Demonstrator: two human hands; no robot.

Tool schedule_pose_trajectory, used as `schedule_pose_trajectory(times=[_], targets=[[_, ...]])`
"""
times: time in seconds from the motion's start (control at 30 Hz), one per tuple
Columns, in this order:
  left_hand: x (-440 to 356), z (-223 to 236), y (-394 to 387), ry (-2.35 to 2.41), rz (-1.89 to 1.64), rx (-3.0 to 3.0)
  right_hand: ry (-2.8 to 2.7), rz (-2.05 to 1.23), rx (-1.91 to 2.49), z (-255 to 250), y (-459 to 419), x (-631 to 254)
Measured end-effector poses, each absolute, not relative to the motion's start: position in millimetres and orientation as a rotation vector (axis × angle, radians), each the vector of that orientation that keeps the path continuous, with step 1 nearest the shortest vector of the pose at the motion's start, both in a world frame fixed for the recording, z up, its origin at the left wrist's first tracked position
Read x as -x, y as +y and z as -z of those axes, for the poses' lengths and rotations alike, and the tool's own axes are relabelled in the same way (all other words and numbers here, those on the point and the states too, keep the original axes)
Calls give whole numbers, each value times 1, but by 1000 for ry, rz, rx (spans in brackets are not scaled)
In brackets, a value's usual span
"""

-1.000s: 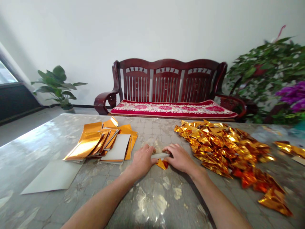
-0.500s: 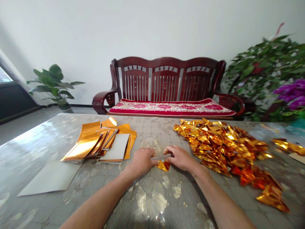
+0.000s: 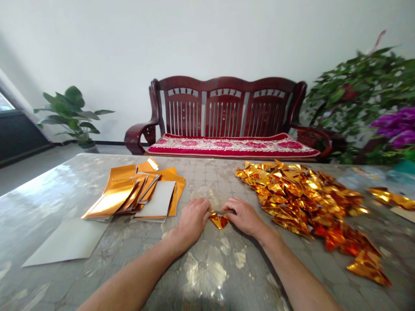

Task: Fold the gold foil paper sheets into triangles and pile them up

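Observation:
Between my two hands, just above the table's middle, is a small sheet of gold foil paper (image 3: 219, 220), folded so that a shiny gold corner points toward me. My left hand (image 3: 193, 217) pinches its left end, and my right hand (image 3: 242, 214) pinches its right end. The fingertips partly hide the folded edge. On the left lies a loose stack of gold foil sheets (image 3: 118, 196), some with the pale back up. A heap of folded gold foil pieces (image 3: 292, 194) spreads out on the right.
A large pale sheet (image 3: 66, 244) lies flat at the left of the patterned table (image 3: 207, 276). Clear plastic (image 3: 363, 177) and more gold foil (image 3: 394, 199) are at the far right. Past the table stand a wooden bench (image 3: 227, 108) and potted plants (image 3: 73, 114).
The pale strip stretched between my fingers has turned out of sight, and more gold now shows below them. Both hands keep their pinch in nearly the same place.

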State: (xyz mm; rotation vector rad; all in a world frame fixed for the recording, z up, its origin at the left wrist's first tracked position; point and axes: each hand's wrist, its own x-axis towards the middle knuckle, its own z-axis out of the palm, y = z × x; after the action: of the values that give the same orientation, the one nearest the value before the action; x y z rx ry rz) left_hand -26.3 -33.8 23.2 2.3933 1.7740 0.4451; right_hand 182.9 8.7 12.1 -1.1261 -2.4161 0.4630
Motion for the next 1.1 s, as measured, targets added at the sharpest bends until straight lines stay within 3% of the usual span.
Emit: schedule_pose_trajectory(times=[0.6,0.87,1.1], targets=[[28,-18,-50,1686,-313,-2817,-2548,-206,852,-14,6,-190],[17,-23,-65,1712,-78,-2847,-2557,-236,808,-13,5,-191],[12,-24,-71,1713,-116,-2880,-2496,-329,864,-12,5,-192]])
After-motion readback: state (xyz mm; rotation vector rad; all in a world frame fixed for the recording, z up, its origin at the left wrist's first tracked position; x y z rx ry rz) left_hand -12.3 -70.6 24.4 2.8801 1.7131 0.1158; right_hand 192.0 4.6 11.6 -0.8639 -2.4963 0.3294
